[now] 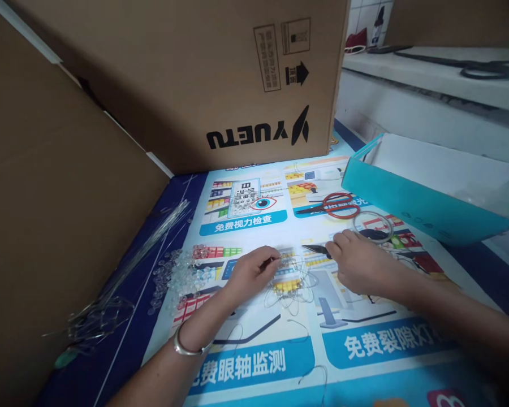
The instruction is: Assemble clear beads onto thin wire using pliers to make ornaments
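A thin wire is pinched between the fingertips of the left hand, kept low over the middle of the printed poster so it stays steady. Dark pliers are gripped in the right hand, tips aimed at the pinched end, the hands close but not touching. Clear beads are heaped just left of the work, within reach. Red scissors are parked further back, toward the teal box, beneath the cardboard box.

Upside-down "YUETU" on the cardboard box.
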`<state>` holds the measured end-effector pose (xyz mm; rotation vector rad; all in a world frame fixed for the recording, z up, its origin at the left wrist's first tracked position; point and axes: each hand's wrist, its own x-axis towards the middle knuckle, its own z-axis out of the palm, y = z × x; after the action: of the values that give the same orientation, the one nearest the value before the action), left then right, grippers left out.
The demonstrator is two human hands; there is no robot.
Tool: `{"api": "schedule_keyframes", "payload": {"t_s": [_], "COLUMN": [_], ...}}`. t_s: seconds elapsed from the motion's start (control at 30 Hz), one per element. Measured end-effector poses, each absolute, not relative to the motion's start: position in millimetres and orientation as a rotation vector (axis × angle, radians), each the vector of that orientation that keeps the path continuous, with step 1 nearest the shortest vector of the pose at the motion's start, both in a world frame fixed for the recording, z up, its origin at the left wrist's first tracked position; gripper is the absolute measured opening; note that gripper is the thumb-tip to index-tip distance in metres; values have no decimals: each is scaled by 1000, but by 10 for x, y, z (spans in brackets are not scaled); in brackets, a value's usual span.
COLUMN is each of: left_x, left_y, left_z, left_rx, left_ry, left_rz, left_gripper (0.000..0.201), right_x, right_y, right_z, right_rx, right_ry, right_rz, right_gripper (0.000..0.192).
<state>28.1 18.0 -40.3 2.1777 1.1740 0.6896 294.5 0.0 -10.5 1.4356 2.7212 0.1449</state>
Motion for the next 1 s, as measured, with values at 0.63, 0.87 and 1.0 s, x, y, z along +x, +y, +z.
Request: {"api": "schedule_keyframes", "payload": {"t_s": [0.63,0.87,1.0], "left_x": [290,310,314], "left_y": [168,167,170], "left_z": [-382,-410,-432], "left_rx": [2196,2378,2445], "left_ry": [1127,1125,1129], "left_rz": [617,582,557], "left_gripper": [19,16,16], "right_x": [2946,2711,2692], "right_y": [-132,-143,-112], "right_z": [167,34,-21], "right_rx": [1241,1223,1242], "right_ry": [2951,2976,2981], "right_rz": [-119,93,141], "right_gripper": [23,22,23]}}
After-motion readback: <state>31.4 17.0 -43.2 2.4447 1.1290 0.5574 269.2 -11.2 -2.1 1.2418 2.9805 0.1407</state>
